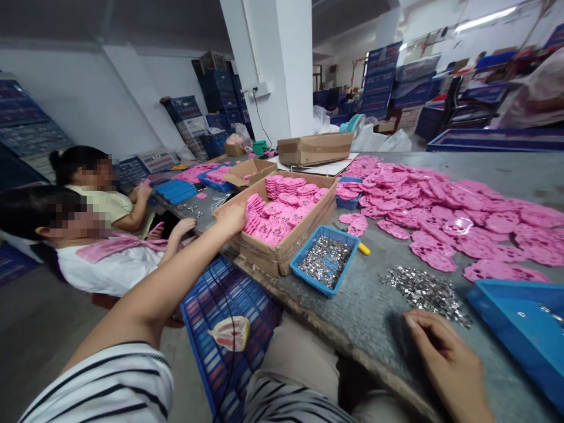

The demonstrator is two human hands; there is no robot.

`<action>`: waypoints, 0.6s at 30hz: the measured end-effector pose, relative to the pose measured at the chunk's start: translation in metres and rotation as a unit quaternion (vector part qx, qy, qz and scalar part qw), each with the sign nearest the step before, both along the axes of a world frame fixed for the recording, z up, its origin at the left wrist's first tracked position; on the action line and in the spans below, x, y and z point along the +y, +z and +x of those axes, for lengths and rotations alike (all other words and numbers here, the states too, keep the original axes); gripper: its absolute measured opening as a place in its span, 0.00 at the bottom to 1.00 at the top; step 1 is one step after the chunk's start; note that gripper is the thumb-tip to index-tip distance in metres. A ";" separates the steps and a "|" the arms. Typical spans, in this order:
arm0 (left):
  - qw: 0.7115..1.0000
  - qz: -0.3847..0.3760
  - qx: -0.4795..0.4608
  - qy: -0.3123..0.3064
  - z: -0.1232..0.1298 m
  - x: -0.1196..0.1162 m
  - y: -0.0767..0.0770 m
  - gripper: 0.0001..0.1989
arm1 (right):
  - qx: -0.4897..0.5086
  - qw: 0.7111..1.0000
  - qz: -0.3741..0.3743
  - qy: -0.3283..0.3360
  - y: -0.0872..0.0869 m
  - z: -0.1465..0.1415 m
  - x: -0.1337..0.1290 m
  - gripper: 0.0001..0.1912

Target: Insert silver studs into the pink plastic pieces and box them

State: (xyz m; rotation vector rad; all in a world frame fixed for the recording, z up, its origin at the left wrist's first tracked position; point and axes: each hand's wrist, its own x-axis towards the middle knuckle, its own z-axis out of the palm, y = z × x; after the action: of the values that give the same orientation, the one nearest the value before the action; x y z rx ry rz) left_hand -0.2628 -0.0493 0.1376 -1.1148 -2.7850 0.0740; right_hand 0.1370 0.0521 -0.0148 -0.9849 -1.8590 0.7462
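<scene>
My left hand [231,220] reaches to the near left edge of a cardboard box [279,258] filled with pink pieces [282,214]; its fingers are bent at the rim, and what they hold, if anything, is hidden. On the right, my right hand [445,352] rests at the grey table [361,311] with its fingers curled together, just below a pile of small metal parts [427,292]. Nothing can be made out between its fingertips. A blue tray [294,265] of similar metal parts stands between the box and that pile.
A large heap of pink pieces [458,217] covers the table's right back. At the right edge sits a blue bin [506,317]. A yellow-handled tool [363,248] lies beside the small tray. Two people sit at the left. Below is a blue crate [198,346] with a fruit piece [231,333].
</scene>
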 end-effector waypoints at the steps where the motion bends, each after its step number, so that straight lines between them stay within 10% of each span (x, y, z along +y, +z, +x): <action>1: 1.000 -0.005 0.008 -0.007 0.003 0.001 0.002 0.19 | 0.003 1.000 0.001 0.004 0.000 0.000 0.000 0.17; 7: 0.988 0.026 0.038 -0.148 0.053 0.036 0.018 0.16 | -0.001 0.999 0.001 0.035 0.000 -0.006 -0.002 0.17; 12: 0.916 0.119 -0.149 -0.352 0.127 0.115 0.011 0.12 | 0.000 1.000 0.003 0.027 0.003 -0.008 -0.004 0.14; 18: 0.803 0.178 -0.490 -0.287 0.188 0.208 -0.034 0.04 | 0.000 1.000 -0.003 0.000 0.001 -0.006 0.000 0.15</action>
State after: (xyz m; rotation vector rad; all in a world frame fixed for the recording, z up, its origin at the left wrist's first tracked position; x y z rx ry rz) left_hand -0.0745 0.1583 0.1035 -2.2626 -2.7189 -1.3954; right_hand 0.1309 0.0526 -0.0140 -0.9890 -1.8587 0.7528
